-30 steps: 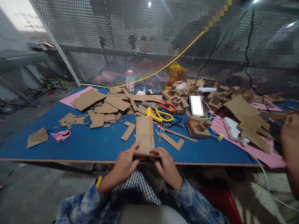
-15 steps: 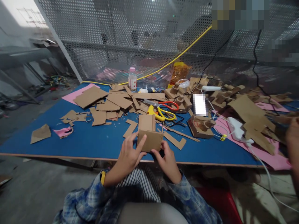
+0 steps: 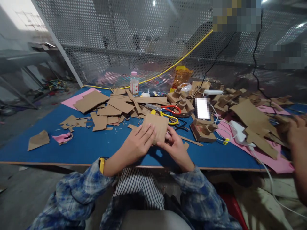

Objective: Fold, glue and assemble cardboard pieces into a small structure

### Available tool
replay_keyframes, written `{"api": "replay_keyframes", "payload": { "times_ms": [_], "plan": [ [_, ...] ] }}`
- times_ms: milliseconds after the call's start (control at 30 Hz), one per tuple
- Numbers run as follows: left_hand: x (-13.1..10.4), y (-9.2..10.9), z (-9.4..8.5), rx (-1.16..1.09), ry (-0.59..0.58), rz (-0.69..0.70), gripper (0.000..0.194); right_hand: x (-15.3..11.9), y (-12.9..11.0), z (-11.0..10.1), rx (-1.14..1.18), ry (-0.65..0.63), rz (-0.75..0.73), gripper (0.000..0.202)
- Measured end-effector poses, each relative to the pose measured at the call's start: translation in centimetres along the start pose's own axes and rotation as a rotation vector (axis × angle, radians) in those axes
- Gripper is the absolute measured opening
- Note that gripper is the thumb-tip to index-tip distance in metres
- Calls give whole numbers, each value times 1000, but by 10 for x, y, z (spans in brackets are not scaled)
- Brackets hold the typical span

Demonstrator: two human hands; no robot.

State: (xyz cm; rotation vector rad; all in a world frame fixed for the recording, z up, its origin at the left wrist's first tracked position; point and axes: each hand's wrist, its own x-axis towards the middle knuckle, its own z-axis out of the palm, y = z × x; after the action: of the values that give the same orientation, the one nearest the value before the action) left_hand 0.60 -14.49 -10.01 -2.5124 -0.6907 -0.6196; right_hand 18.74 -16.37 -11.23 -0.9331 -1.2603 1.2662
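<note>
A square piece of brown cardboard [image 3: 159,124] is tilted up above the blue table's near side. My left hand [image 3: 141,139] lies across its left part, the fingers stretched flat on its face and the thumb hidden. Gripping the lower right edge is my right hand [image 3: 176,147], its fingers partly hidden behind the cardboard. Just beyond the piece are scissors with red handles [image 3: 174,109] and a yellow-handled tool [image 3: 171,119], partly covered by the cardboard.
Cardboard scraps [image 3: 120,107] cover the table's back left. At right stand shaped cardboard blocks [image 3: 203,131], a white power strip [image 3: 237,131] with cables, and pink sheets [image 3: 271,159]. A bottle [image 3: 134,83] stands near the mesh screen. Another person's hand [image 3: 297,134] is at the right edge.
The cardboard has been lifted and turned so its broad square face shows. My left hand has shifted from its left edge onto its face; my right hand still grips the right side.
</note>
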Motion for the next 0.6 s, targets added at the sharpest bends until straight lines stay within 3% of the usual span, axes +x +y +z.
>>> {"api": "replay_keyframes", "payload": {
  "times_ms": [133,200,300,367,467,600],
  "plan": [
    [20,-19,-13,-5,-12,-42,43,28,-31,1,5,-131,-90,85],
    [34,-30,-19,-36,-19,-96,47,43,-48,2,-19,-165,-158,82],
    [57,-54,-24,-97,29,-161,59,64,-71,3,-137,-262,-297,58],
    [71,-75,-27,-202,26,-112,71,76,-82,5,-281,-316,-390,33],
    [88,-105,-30,-351,25,-89,73,92,-94,8,-534,-214,-580,12],
    [100,-127,-33,-458,44,-147,65,113,-101,10,-739,3,-843,12]
  ]
}}
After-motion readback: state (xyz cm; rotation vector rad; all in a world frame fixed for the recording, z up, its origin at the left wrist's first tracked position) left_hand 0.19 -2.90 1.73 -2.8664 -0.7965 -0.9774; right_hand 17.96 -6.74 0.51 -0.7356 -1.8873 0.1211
